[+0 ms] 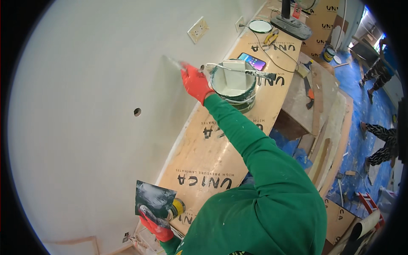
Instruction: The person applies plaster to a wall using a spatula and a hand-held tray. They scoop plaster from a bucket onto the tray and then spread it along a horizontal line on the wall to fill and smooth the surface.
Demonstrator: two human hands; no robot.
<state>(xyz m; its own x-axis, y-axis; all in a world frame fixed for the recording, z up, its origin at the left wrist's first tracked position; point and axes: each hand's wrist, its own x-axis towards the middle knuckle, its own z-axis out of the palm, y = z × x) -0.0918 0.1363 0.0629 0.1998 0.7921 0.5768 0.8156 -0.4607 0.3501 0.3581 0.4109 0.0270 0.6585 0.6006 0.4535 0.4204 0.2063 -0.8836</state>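
Note:
My right hand [196,83], in a red glove, is raised against the white wall. It is closed on a thin, pale scraper [173,62], whose blade is smeared by motion. Just right of this hand stands a dark green paint bucket [242,104], coated white inside, with a paintbrush [261,74] lying across its rim and a white block-like piece [234,78] in it. Lower down, my left hand [156,226], also red-gloved, grips a dark square plate [155,196] smeared with white putty. A yellow can [177,207] sits beside that plate.
A board-covered ledge [204,157] runs along the wall [85,127]. On it are a phone [254,62], pliers [271,37], a lid [260,26] and a cable. A handsaw [309,91] lies on panels to the right. Two people stand on blue floor sheeting [355,127].

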